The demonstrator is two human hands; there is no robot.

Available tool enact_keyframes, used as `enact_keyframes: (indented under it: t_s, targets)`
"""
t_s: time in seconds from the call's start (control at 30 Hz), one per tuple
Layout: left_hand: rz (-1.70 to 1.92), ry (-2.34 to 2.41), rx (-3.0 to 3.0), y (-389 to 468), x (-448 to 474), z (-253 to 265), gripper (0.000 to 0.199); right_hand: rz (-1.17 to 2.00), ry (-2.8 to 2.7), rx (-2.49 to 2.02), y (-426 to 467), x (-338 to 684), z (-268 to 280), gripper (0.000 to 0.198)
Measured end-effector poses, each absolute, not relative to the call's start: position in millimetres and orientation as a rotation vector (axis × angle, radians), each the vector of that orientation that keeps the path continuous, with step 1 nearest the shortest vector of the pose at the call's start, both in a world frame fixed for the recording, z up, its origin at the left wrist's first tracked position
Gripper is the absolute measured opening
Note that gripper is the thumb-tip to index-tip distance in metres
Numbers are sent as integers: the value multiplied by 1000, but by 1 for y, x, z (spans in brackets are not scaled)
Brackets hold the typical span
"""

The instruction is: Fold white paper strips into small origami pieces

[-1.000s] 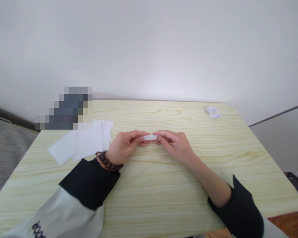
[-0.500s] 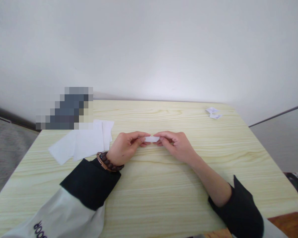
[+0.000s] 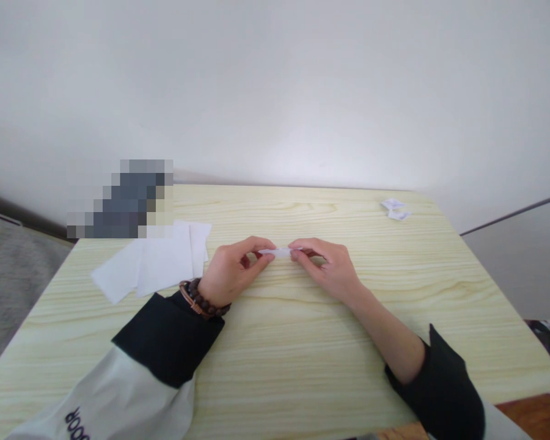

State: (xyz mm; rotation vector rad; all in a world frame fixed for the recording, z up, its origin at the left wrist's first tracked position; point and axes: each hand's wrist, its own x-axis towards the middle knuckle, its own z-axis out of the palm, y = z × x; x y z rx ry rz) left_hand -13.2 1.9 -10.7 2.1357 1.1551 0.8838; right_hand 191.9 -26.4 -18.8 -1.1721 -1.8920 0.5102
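Observation:
Between my two hands, near the middle of the table, is a small folded piece of white paper (image 3: 282, 252). My left hand (image 3: 231, 266) pinches its left end between thumb and fingers. The right end is pinched the same way by my right hand (image 3: 327, 266). Fingertips cover both ends of the paper, so only its narrow middle shows. A beaded bracelet (image 3: 204, 299) circles my left wrist.
Several white paper sheets (image 3: 165, 263) overlap on the table (image 3: 293, 366) at the left. Behind them lies a dark pixelated object (image 3: 128, 201). Small folded white papers (image 3: 396, 211) rest at the back right. A white wall (image 3: 284, 91) rises behind the table.
The folded paper has tilted, and its upper edge now shows with a thinner face towards me. My fingers have shifted slightly on its ends, and both hands stay in nearly the same place.

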Motion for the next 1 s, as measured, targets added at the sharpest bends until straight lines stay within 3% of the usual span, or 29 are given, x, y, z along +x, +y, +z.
enact_keyframes:
  t_s: [0.47,1.0]
  targets:
    - [873,1067,2432,6,-15,-17,8,393,-2146,-1063,-23,195,-22,14]
    - [810,916,2538,7,-15,-16,14,399,-2180,-1125,-25,192,-17,11]
